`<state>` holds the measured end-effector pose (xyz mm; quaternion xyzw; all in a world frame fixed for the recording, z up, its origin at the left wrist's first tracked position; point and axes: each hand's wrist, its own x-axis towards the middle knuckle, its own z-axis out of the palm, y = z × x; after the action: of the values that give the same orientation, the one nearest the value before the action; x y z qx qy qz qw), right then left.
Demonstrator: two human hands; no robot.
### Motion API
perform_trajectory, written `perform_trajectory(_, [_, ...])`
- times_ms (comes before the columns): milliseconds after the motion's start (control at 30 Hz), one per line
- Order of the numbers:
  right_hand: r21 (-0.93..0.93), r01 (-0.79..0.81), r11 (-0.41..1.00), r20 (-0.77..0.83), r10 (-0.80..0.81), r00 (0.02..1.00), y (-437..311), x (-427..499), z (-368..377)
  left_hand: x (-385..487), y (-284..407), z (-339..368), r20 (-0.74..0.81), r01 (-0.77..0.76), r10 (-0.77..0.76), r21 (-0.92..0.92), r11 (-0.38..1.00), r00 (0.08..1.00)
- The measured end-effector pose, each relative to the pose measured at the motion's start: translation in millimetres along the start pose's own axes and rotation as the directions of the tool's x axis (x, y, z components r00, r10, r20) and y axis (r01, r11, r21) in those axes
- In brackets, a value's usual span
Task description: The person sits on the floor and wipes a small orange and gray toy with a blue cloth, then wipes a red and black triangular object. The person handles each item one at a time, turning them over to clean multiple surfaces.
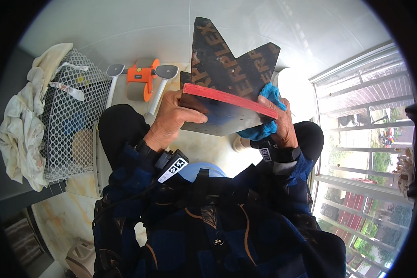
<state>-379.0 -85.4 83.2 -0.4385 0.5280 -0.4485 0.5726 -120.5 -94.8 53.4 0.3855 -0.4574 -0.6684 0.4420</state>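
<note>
A dark plywood board with a red-painted edge and worn lettering is held up between both hands; its far side is cut into two pointed prongs. On the left side, my left hand grips the board near the end of the red edge, with a finger or thumb along its smooth near face. My right hand grips the opposite side together with a blue cloth, which is bunched around the board's edge. Part of each hand is hidden by the board and cloth.
An orange ab roller with grey pads lies beyond my left knee. At left stands a white mesh basket with pale cloth draped on it. A blue basin sits below my hands, a white round container far right, beside a barred window.
</note>
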Motion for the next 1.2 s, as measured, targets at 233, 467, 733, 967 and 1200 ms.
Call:
perform_trajectory(233, [0.046,0.283,0.958,-0.498,-0.224,0.838,-29.4,-0.9,-33.8,-1.4,-6.2,-5.0,0.014,-0.012,0.01,0.191,0.982,1.0])
perform_trajectory(467, [0.143,0.188,0.972,0.205,-0.215,0.955,-26.4,-6.7,7.9,-0.1,-16.5,5.6,0.11,0.03,-0.069,0.323,0.946,0.992])
perform_trajectory(733, [-0.586,0.657,0.473,0.525,-0.396,0.753,12.5,-0.8,-29.3,-5.3,-15.4,-1.5,0.157,0.148,-0.208,0.326,0.934,0.965])
perform_trajectory(967, [-0.86,0.265,0.436,0.114,-0.342,0.933,3.0,5.4,-38.4,-3.5,-7.0,-1.3,0.022,0.157,-0.168,0.257,0.954,0.986])
perform_trajectory(1200, [-0.54,0.713,0.448,0.599,-0.391,0.699,3.2,0.2,-15.5,-6.5,-0.5,-1.2,0.044,0.071,-0.091,0.327,0.942,0.995])
